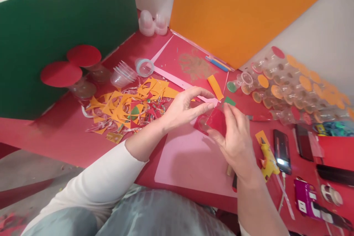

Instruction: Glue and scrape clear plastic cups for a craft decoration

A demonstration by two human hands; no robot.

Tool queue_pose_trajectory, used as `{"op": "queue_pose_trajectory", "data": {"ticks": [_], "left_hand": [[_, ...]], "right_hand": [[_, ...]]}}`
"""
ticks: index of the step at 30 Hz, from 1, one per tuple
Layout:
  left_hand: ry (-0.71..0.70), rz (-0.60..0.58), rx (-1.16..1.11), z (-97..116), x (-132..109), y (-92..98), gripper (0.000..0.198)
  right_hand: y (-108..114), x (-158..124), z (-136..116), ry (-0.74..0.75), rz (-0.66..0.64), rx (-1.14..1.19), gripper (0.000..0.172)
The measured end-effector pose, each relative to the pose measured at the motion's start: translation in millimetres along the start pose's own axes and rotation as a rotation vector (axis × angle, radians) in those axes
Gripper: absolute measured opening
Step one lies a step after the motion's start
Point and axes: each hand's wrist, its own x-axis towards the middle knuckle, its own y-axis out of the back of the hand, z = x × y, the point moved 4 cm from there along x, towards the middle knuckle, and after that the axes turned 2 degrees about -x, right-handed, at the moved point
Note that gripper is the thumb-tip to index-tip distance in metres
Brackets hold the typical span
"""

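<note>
My left hand (184, 107) and my right hand (235, 138) meet over the pink mat (190, 162). Together they hold a small clear plastic cup (203, 123) with a red paper piece (217, 121) against it. My left fingers pinch the cup's upper edge. My right fingers curl around the red paper from the right. A small green paper scrap (229, 101) lies just beyond my right fingertips.
Orange and red paper scraps (129, 107) lie left of my hands. Stacked clear cups (123, 75), a tape roll (143, 67), two red-topped cups (72, 70), a green board (63, 25) and an orange sheet (238, 11) stand behind. Several capped cups (290, 88), a yellow glue gun (267, 158) and a phone (282, 151) sit right.
</note>
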Motion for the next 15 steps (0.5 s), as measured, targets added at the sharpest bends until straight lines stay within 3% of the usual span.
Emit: {"op": "queue_pose_trajectory", "data": {"ticks": [2, 4, 11, 15], "left_hand": [[-0.014, 0.000, -0.009, 0, 0, 0.4, 0.031], [-0.049, -0.022, -0.016, 1, 0, 0.2, 0.030], [-0.303, -0.295, 0.106, 7, -5, -11.1, 0.030], [-0.350, -0.411, 0.274, 5, -8, -19.3, 0.035]], "right_hand": [[4, -4, -1, 0.094, 0.015, 0.077, 0.056], [6, -9, -2, 0.182, 0.041, 0.106, 0.053], [-11, -23, -3, 0.208, 0.030, -0.011, 0.069], [-15, -26, -1, 0.215, 0.026, 0.031, 0.076]]}}
